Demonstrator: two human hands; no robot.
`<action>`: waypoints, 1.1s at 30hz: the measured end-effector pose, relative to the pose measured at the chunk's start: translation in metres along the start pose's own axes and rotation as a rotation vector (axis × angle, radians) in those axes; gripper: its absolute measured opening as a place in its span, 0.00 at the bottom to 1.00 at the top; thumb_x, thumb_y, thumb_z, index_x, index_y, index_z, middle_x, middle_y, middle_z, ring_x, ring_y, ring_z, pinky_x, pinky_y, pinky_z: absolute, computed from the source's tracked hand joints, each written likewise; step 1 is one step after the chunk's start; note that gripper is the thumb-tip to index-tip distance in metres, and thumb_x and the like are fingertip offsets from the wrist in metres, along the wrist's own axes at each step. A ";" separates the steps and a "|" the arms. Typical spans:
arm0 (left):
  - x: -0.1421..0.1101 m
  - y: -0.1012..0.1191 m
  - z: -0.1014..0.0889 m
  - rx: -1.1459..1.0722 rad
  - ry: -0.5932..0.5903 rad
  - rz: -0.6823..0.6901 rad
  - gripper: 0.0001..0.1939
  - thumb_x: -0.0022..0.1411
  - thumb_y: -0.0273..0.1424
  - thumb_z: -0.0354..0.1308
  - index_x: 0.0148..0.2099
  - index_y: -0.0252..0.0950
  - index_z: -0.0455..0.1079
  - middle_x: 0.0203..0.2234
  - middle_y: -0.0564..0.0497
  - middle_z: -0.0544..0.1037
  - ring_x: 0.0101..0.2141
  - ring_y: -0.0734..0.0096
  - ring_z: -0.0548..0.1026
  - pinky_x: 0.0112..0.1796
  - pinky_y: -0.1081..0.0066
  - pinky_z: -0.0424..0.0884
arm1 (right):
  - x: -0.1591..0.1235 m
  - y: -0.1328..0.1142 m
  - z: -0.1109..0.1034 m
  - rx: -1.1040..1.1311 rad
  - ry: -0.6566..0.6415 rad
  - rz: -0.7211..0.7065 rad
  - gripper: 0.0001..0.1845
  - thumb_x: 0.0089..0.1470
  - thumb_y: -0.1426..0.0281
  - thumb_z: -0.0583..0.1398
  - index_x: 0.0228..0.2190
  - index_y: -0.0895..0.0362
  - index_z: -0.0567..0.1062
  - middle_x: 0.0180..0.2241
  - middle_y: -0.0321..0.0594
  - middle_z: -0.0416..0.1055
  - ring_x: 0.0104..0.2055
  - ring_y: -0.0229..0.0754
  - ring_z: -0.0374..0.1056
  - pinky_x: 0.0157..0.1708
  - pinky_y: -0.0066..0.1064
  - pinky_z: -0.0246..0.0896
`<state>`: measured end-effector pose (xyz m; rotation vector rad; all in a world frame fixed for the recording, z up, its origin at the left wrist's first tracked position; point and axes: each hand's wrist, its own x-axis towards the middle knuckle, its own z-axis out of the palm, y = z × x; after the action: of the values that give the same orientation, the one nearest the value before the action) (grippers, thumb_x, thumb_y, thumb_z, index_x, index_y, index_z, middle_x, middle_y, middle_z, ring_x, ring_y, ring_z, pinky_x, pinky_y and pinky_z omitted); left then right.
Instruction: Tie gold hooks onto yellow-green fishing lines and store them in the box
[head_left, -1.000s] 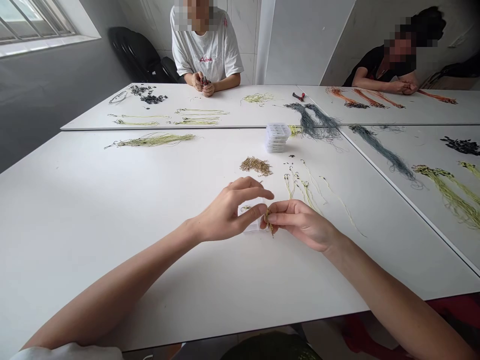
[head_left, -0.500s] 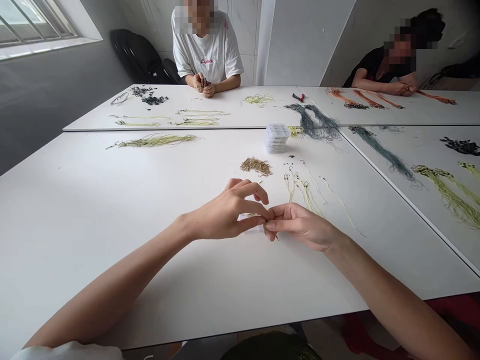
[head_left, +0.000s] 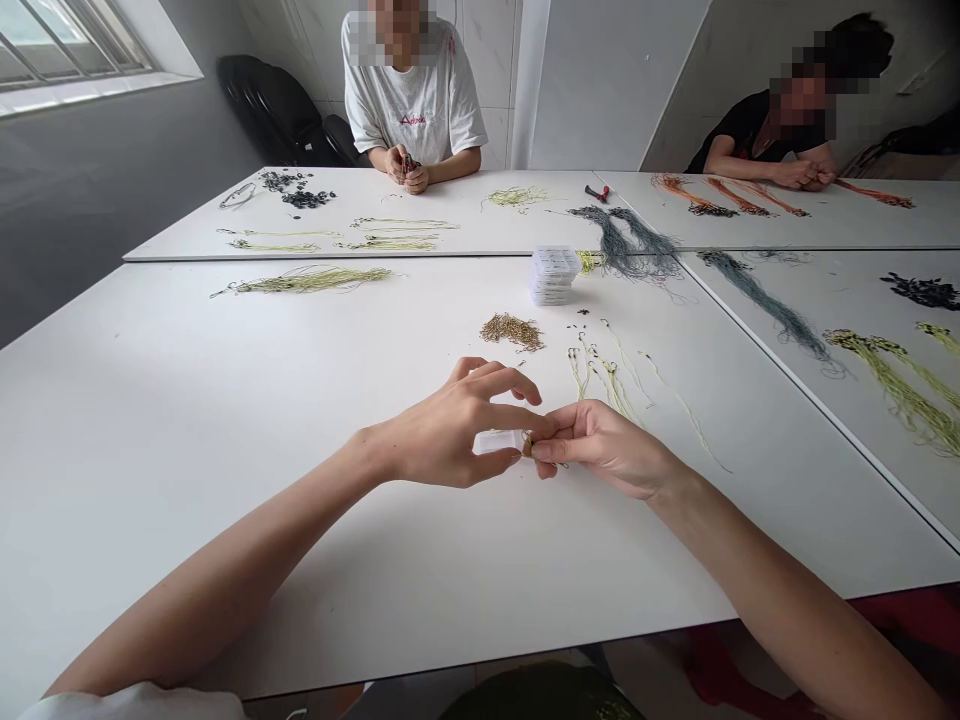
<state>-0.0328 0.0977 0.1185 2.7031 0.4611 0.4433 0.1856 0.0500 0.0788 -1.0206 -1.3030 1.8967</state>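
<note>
My right hand (head_left: 611, 450) pinches a small fishing hook (head_left: 528, 443) between thumb and fingers. It is tiny and mostly covered, and a little metal end shows below the fingers. My left hand (head_left: 472, 425) is open above the table, its thumb and index finger apart around the hook. The left index fingertip reaches the right fingertips. Under my left hand lies a small clear plastic box (head_left: 499, 441), partly hidden. Several yellow-green lines with dark hooks (head_left: 611, 385) lie just beyond my right hand. A heap of small gold metal pieces (head_left: 511, 331) sits past my left hand.
A stack of clear boxes (head_left: 553, 276) stands mid-table. Bundles of yellow-green line (head_left: 307, 281) and grey-blue line (head_left: 626, 245) lie around. Across the table, one person (head_left: 416, 100) holds something small; another person (head_left: 772, 150) leans beside orange lines (head_left: 739, 197).
My left thumb has come away from the pinched hook, widening the gap to the index finger. My right hand has shifted slightly up, still pinching. More of the clear box shows.
</note>
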 end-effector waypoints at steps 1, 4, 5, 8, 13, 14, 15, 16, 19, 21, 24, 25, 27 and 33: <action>0.000 0.001 0.000 0.003 -0.007 0.005 0.18 0.58 0.27 0.59 0.51 0.45 0.74 0.50 0.46 0.71 0.48 0.60 0.70 0.56 0.56 0.56 | 0.000 0.000 0.000 -0.010 0.001 0.005 0.10 0.47 0.65 0.69 0.30 0.59 0.79 0.25 0.39 0.74 0.31 0.39 0.68 0.43 0.36 0.60; 0.000 0.002 -0.001 0.007 -0.019 0.019 0.17 0.55 0.27 0.61 0.48 0.44 0.75 0.50 0.46 0.70 0.48 0.58 0.69 0.56 0.54 0.55 | -0.001 0.000 0.000 -0.010 0.013 0.028 0.12 0.46 0.65 0.69 0.32 0.59 0.78 0.26 0.39 0.75 0.31 0.39 0.69 0.42 0.37 0.61; 0.001 0.003 -0.002 0.006 -0.020 0.021 0.17 0.54 0.28 0.61 0.47 0.43 0.75 0.50 0.46 0.70 0.48 0.58 0.69 0.56 0.54 0.55 | -0.001 0.000 0.000 -0.004 0.021 0.037 0.13 0.46 0.66 0.70 0.33 0.58 0.77 0.26 0.39 0.75 0.31 0.40 0.69 0.42 0.37 0.61; 0.001 0.004 -0.001 0.005 -0.020 0.020 0.15 0.53 0.30 0.62 0.45 0.42 0.76 0.50 0.45 0.70 0.48 0.57 0.68 0.55 0.54 0.56 | -0.002 -0.001 0.000 -0.008 0.023 0.059 0.13 0.46 0.67 0.70 0.33 0.58 0.74 0.26 0.39 0.76 0.31 0.40 0.70 0.40 0.36 0.61; 0.001 0.004 0.000 0.015 -0.037 0.022 0.12 0.55 0.31 0.61 0.43 0.42 0.76 0.51 0.45 0.69 0.49 0.56 0.67 0.55 0.53 0.54 | -0.001 -0.001 0.000 -0.068 -0.019 0.082 0.12 0.47 0.67 0.69 0.30 0.59 0.73 0.25 0.40 0.76 0.30 0.40 0.70 0.39 0.36 0.61; 0.001 0.004 0.001 0.016 -0.033 0.017 0.12 0.56 0.30 0.61 0.43 0.42 0.76 0.51 0.45 0.69 0.49 0.57 0.67 0.55 0.54 0.54 | -0.001 -0.002 0.000 -0.066 -0.022 0.080 0.12 0.47 0.67 0.69 0.30 0.59 0.73 0.25 0.40 0.76 0.30 0.40 0.70 0.39 0.36 0.62; 0.001 0.003 0.002 0.017 -0.025 0.008 0.11 0.57 0.29 0.59 0.44 0.42 0.76 0.51 0.46 0.69 0.48 0.58 0.68 0.56 0.54 0.54 | -0.001 -0.002 0.000 -0.061 -0.025 0.077 0.12 0.46 0.67 0.69 0.30 0.59 0.73 0.25 0.40 0.76 0.30 0.39 0.70 0.39 0.36 0.62; 0.000 0.002 0.003 0.019 -0.012 -0.006 0.11 0.58 0.28 0.58 0.44 0.42 0.76 0.51 0.46 0.70 0.48 0.60 0.68 0.56 0.55 0.54 | -0.001 -0.002 0.000 -0.055 -0.028 0.075 0.12 0.46 0.67 0.69 0.30 0.59 0.73 0.25 0.40 0.76 0.29 0.39 0.69 0.39 0.36 0.62; 0.001 -0.002 0.008 0.022 0.023 -0.047 0.11 0.62 0.27 0.56 0.44 0.42 0.76 0.49 0.48 0.71 0.45 0.63 0.69 0.55 0.56 0.55 | -0.001 -0.002 0.001 -0.037 -0.039 0.071 0.12 0.46 0.68 0.69 0.31 0.59 0.74 0.25 0.40 0.76 0.30 0.40 0.70 0.38 0.36 0.63; 0.001 -0.004 0.011 0.016 0.032 -0.055 0.10 0.64 0.29 0.55 0.44 0.43 0.76 0.47 0.48 0.72 0.45 0.64 0.69 0.55 0.57 0.55 | -0.001 -0.002 0.000 -0.028 -0.047 0.068 0.13 0.45 0.67 0.70 0.32 0.59 0.75 0.26 0.39 0.75 0.30 0.40 0.70 0.37 0.36 0.63; 0.001 -0.005 0.013 0.002 0.036 -0.047 0.09 0.66 0.32 0.54 0.43 0.42 0.76 0.47 0.48 0.73 0.44 0.65 0.70 0.55 0.58 0.55 | -0.001 0.000 -0.001 -0.018 -0.061 0.065 0.13 0.45 0.68 0.70 0.32 0.60 0.75 0.26 0.39 0.75 0.30 0.40 0.70 0.37 0.35 0.63; 0.002 -0.005 0.014 0.000 0.037 -0.043 0.09 0.66 0.32 0.54 0.42 0.42 0.77 0.46 0.48 0.73 0.44 0.65 0.70 0.55 0.58 0.55 | -0.001 0.000 -0.001 -0.016 -0.064 0.065 0.13 0.45 0.68 0.70 0.32 0.60 0.75 0.26 0.40 0.75 0.30 0.40 0.70 0.37 0.35 0.62; 0.002 -0.005 0.013 -0.002 0.033 -0.038 0.10 0.66 0.32 0.53 0.41 0.41 0.77 0.46 0.48 0.73 0.44 0.65 0.70 0.55 0.57 0.55 | -0.001 0.000 -0.001 -0.018 -0.067 0.069 0.13 0.45 0.68 0.70 0.32 0.60 0.75 0.26 0.40 0.75 0.30 0.40 0.70 0.37 0.36 0.62; 0.002 -0.002 0.009 -0.007 0.024 -0.023 0.10 0.65 0.30 0.54 0.38 0.41 0.77 0.46 0.48 0.74 0.44 0.65 0.70 0.56 0.56 0.54 | 0.000 0.000 -0.001 -0.020 -0.058 0.083 0.14 0.43 0.67 0.71 0.30 0.59 0.75 0.26 0.39 0.75 0.30 0.41 0.71 0.36 0.36 0.63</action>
<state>-0.0284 0.0975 0.1106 2.6858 0.4961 0.4700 0.1862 0.0507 0.0790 -1.0519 -1.3340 1.9928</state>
